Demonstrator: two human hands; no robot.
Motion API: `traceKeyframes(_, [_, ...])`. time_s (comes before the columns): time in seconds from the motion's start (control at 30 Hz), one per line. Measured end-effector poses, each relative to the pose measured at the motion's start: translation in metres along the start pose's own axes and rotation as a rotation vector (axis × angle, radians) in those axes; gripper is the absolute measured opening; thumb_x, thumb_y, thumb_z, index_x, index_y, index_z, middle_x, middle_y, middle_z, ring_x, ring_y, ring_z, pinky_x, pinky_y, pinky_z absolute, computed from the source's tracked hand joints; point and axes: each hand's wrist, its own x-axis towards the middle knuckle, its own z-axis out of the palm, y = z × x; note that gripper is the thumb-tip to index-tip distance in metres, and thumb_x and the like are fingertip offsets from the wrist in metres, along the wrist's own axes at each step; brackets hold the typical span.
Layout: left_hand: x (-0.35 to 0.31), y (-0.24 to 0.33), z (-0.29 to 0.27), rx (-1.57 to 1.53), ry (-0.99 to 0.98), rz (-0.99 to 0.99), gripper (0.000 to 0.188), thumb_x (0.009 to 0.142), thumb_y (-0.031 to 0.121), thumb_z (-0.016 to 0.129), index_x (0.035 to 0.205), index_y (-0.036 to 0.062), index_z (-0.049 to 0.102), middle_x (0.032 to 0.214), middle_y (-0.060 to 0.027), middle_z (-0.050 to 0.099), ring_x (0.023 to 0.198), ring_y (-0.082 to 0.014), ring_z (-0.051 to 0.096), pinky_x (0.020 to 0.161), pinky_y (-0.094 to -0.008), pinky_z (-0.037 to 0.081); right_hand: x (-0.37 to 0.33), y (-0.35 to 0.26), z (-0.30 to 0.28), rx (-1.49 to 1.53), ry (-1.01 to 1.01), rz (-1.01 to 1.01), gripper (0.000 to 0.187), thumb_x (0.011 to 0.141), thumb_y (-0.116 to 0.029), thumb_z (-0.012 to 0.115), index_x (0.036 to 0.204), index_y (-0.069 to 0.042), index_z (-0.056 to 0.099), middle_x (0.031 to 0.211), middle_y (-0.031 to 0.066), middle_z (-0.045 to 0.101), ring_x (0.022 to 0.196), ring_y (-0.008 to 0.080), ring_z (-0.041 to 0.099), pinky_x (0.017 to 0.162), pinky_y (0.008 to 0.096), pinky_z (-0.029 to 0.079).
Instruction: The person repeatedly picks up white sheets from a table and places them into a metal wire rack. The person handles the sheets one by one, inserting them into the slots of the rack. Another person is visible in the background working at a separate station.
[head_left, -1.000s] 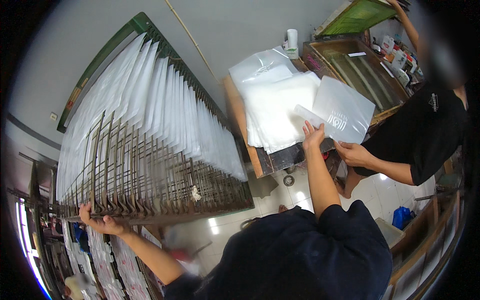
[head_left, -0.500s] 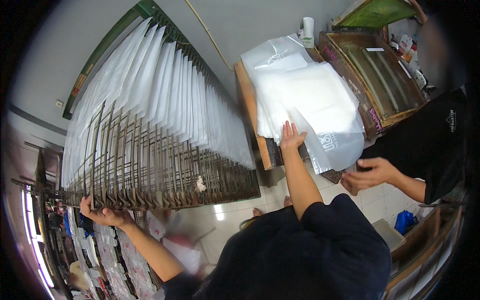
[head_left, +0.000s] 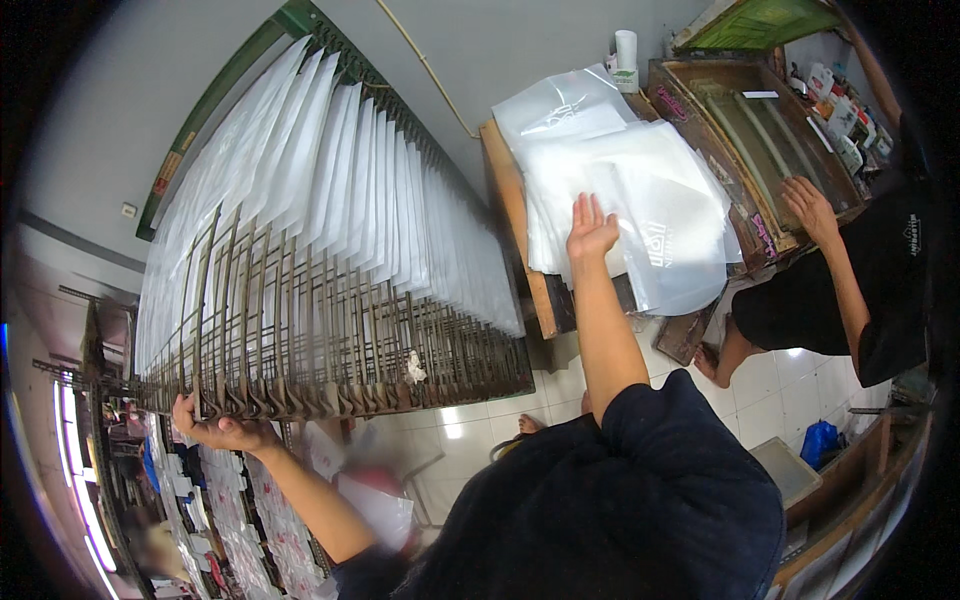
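Observation:
My left hand [head_left: 222, 428] is curled around the front edge of a metal wire drying rack [head_left: 290, 330], near its left corner. Thin translucent plastic bags [head_left: 300, 150] lie on the rack's many wire shelves. My right hand [head_left: 592, 230] is over a stack of translucent plastic bags [head_left: 580, 165] on a wooden-edged table [head_left: 512, 205]. Its fingers stretch away from me, palm turned up, with nothing gripped. Beside it, the top bag [head_left: 690, 240] carries a white print and reaches past the stack's right side.
Right of the stack stands a wooden printing table with a framed bed [head_left: 770, 150] and a raised green screen [head_left: 770, 25]. A co-worker's hand [head_left: 812, 210] reaches over it. White cups [head_left: 625, 60] stand behind the stack. A blue plastic bag [head_left: 820, 440] lies at lower right.
My right hand has moved farther over the stack, and the printed bag lies flatter and farther from me. The co-worker's hand has gone from beside the stack to the framed bed.

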Motion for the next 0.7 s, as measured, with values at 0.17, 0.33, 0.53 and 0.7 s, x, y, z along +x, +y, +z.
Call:
traceKeyframes(0.17, [0.0, 0.003, 0.004, -0.027, 0.034, -0.034, 0.068, 0.078, 0.063, 0.049, 0.109, 0.002, 0.046, 0.109, -0.0117, 0.043, 0.106, -0.0258, 0.041, 0.093, -0.0429, 0.031, -0.013, 0.033, -0.055, -0.257, 0.135, 0.194, 0.053, 0.096, -0.031, 0.018, 0.137, 0.001, 0.011, 0.133, 0.0193, 0.036, 0.114, 0.034, 0.046, 0.093, 0.0398, 0.042])
traceKeyframes(0.33, [-0.001, 0.005, 0.004, -0.025, 0.042, -0.051, 0.071, 0.079, 0.064, 0.047, 0.109, 0.0006, 0.047, 0.109, -0.0119, 0.043, 0.107, -0.0255, 0.041, 0.095, -0.0426, 0.03, -0.012, 0.042, -0.064, -0.148, 0.188, 0.203, 0.052, 0.096, -0.027, 0.02, 0.139, -0.001, 0.007, 0.131, 0.0208, 0.037, 0.11, 0.0333, 0.049, 0.092, 0.0381, 0.044])
traceKeyframes(0.53, [-0.001, 0.002, 0.003, 0.021, 0.051, -0.009, 0.071, 0.08, 0.066, 0.043, 0.108, 0.0002, 0.047, 0.108, -0.0119, 0.045, 0.107, -0.0257, 0.041, 0.096, -0.0436, 0.028, 0.007, 0.036, -0.049, -0.147, 0.177, 0.199, 0.054, 0.095, -0.025, 0.021, 0.14, -0.002, 0.0, 0.128, 0.0228, 0.039, 0.104, 0.0336, 0.053, 0.086, 0.0349, 0.05])
traceKeyframes(0.7, [-0.001, 0.003, 0.004, 0.023, 0.047, -0.003, 0.07, 0.08, 0.065, 0.043, 0.107, 0.0012, 0.047, 0.108, -0.0115, 0.044, 0.107, -0.0254, 0.041, 0.096, -0.0439, 0.028, 0.016, 0.036, -0.04, -0.142, 0.183, 0.211, 0.053, 0.095, -0.023, 0.02, 0.14, -0.002, 0.002, 0.127, 0.0241, 0.04, 0.102, 0.0343, 0.054, 0.085, 0.0355, 0.051])
